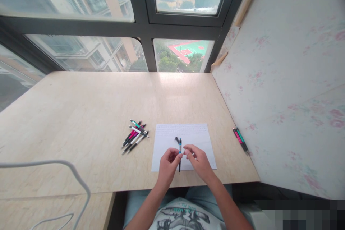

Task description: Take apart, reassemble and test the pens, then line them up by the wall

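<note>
My left hand (170,160) pinches a dark pen with a blue middle section (180,146) between thumb and fingers. The pen stands nearly in line with my view, its black end pointing toward me. My right hand (198,160) is close beside the pen on the right, thumb and forefinger curved and slightly apart; I cannot tell whether its fingertips touch the pen. Under both hands lies a white sheet of paper (164,140) with lines of small writing along its top. A small black piece, perhaps a cap or clip (176,139), shows just left of the pen's far end.
A loose pile of several pens (136,137) lies left of the paper. Two more pens, pink and green (240,140), rest by the flowered wall (283,97). A grey cable (72,169) arches over the table (88,115) at lower left. Windows stand behind.
</note>
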A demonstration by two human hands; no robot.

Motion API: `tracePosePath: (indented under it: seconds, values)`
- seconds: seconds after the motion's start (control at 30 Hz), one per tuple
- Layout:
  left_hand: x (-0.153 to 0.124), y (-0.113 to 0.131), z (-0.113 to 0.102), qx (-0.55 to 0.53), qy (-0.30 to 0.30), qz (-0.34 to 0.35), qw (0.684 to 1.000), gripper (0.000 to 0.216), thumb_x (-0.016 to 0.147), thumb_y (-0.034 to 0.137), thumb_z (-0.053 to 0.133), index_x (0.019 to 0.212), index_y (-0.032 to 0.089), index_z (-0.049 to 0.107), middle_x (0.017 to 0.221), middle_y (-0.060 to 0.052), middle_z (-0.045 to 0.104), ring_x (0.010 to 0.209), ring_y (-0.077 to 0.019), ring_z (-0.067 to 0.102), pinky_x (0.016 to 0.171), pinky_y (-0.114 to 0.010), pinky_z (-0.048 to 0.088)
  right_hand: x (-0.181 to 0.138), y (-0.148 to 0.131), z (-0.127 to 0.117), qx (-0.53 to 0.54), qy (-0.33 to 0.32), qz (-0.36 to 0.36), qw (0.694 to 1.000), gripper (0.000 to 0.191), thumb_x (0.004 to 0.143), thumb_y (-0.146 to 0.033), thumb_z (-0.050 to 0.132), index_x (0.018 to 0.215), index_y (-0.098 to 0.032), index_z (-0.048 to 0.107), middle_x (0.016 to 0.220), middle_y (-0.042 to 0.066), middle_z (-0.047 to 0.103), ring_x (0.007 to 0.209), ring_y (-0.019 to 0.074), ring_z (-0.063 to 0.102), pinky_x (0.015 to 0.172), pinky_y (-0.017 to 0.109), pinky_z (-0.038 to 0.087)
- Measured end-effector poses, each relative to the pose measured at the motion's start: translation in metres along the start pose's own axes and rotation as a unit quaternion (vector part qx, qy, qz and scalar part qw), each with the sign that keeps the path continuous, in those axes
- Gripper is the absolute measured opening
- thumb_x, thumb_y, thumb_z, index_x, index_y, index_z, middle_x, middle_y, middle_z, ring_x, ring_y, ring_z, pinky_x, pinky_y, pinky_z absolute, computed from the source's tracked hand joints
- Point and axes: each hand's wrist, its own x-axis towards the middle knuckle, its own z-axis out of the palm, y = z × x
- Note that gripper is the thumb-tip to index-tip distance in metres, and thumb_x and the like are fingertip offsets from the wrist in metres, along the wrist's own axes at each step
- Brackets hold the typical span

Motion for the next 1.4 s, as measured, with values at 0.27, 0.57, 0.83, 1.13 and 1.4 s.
tracePosePath:
  seconds: [0.27,0.57,0.83,1.13,1.4]
  values:
    - [-0.002,-0.006,0.001,0.095,-0.058,0.015,0.994,0.019,0.073,0.037,0.072,0.075,0.019,0.067,0.068,-0.002,0.064,0.058,-0.0148,0.052,0.056,-0.025,0.038,0.006,0.007,0.013,0.017,0.051,0.018,0.998,0.034,0.088,-0.034,0.053,0.116,-0.018,0.058,0.084,0.004,0.067,0.072,0.0169,0.062,0.062,0.027,0.049]
    - [-0.002,-0.01,-0.006,0.019,-0.156,-0.074,0.985,0.021,0.074,0.037,0.072,0.08,0.017,0.067,0.067,-0.006,0.069,0.064,-0.0187,0.06,0.061,-0.027,0.042,0.012,0.026,0.006,0.103,0.124,0.051,0.986,0.048,0.089,-0.041,0.052,0.13,-0.018,0.043,0.085,0.005,0.067,0.063,0.0153,0.061,0.052,0.024,0.049]
    - [-0.001,-0.01,-0.001,-0.002,-0.151,-0.061,0.987,0.02,0.073,0.034,0.073,0.079,0.017,0.067,0.069,-0.003,0.067,0.064,-0.0172,0.058,0.061,-0.026,0.04,0.014,0.005,0.01,0.028,0.019,0.005,0.999,0.041,0.084,-0.028,0.055,0.125,-0.02,0.057,0.082,0.002,0.066,0.074,0.0158,0.064,0.063,0.025,0.051]
    - [0.007,-0.002,-0.015,-0.012,-0.061,-0.078,0.995,0.032,0.066,0.034,0.078,0.091,0.016,0.07,0.075,-0.006,0.07,0.068,-0.0196,0.063,0.058,-0.025,0.043,0.035,0.01,0.021,-0.129,0.079,-0.007,0.989,0.026,0.092,-0.028,0.046,0.109,-0.018,0.062,0.088,0.006,0.069,0.078,0.0186,0.063,0.071,0.029,0.048]
    - [0.006,0.006,-0.03,-0.149,0.013,-0.124,0.981,0.034,0.067,0.035,0.079,0.093,0.017,0.065,0.096,-0.011,0.072,0.087,-0.0217,0.068,0.071,-0.028,0.05,0.039,0.022,0.046,-0.315,0.104,0.001,0.943,0.012,0.087,-0.023,0.055,0.094,-0.022,0.064,0.096,0.008,0.062,0.09,0.0219,0.059,0.067,0.027,0.043]
